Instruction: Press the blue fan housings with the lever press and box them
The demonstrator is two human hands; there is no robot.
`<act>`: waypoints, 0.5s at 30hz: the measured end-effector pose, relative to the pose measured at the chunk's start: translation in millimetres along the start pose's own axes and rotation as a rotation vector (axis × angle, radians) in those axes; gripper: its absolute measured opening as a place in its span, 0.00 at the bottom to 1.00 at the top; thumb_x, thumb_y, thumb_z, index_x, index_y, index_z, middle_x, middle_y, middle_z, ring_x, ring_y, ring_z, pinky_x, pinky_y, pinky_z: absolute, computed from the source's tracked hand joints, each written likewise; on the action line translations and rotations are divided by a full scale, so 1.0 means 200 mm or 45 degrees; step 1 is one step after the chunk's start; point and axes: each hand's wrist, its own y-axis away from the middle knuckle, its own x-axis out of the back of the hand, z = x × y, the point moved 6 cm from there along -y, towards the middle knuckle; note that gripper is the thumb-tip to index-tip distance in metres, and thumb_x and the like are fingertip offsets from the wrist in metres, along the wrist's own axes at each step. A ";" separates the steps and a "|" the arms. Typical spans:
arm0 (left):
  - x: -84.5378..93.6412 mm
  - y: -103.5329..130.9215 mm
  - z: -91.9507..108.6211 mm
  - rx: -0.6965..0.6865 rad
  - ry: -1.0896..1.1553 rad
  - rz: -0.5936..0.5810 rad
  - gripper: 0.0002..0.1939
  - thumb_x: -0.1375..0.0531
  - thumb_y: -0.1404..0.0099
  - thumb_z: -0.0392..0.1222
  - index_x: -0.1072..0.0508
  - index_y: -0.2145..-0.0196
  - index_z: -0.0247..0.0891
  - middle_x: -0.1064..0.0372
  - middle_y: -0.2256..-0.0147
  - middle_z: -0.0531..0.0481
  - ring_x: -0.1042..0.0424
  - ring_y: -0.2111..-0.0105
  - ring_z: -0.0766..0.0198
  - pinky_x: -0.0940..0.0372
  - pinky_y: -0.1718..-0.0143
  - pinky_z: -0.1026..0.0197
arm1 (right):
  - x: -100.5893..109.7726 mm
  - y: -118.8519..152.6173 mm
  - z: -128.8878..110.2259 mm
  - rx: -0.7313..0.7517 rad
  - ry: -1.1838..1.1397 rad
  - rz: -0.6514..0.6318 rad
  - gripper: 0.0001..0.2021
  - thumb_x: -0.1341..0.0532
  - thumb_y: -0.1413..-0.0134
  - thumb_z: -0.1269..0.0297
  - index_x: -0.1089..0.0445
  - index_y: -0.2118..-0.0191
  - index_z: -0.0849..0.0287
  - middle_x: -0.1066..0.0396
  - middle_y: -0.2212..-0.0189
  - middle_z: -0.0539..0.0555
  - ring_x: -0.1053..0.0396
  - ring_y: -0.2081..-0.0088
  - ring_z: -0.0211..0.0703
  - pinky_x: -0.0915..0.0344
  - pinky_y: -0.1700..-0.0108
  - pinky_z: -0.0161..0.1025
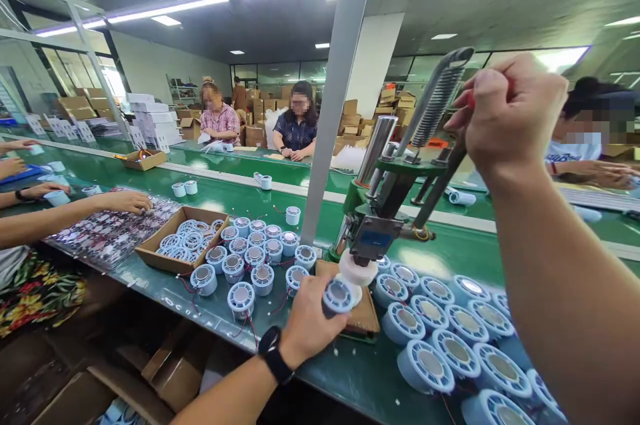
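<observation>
My left hand (313, 318), with a black watch on the wrist, is closed around a light-blue round housing (338, 294) with a silver disc in its top. This housing is just in front of the white pad (358, 269) under the green hand press (376, 232); I cannot tell whether they touch. High on the right, my right hand (515, 112) is wrapped around the press lever (453, 168), and a bit of red handle shows between its fingers. Similar light-blue housings (430, 365) with silver discs stand to the right of the press, and more housings (241, 298) stand to the left.
A cardboard box of blue rings (193, 238) stands left of the housings. A grey post (333, 98) rises behind the press. At far left, a co-worker's hand (127, 202) is over a spread of small parts (115, 235). Other people sit across the green conveyor (235, 178).
</observation>
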 end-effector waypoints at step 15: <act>0.21 0.05 -0.10 -0.137 -1.421 -0.134 0.14 0.47 0.29 0.32 0.28 0.49 0.35 0.30 0.52 0.40 0.30 0.53 0.51 0.34 0.53 0.46 | 0.01 0.02 0.03 -0.173 -0.387 -0.126 0.11 0.48 0.36 0.71 0.29 0.64 0.64 0.37 0.77 0.49 0.39 0.80 0.25 0.41 0.74 0.30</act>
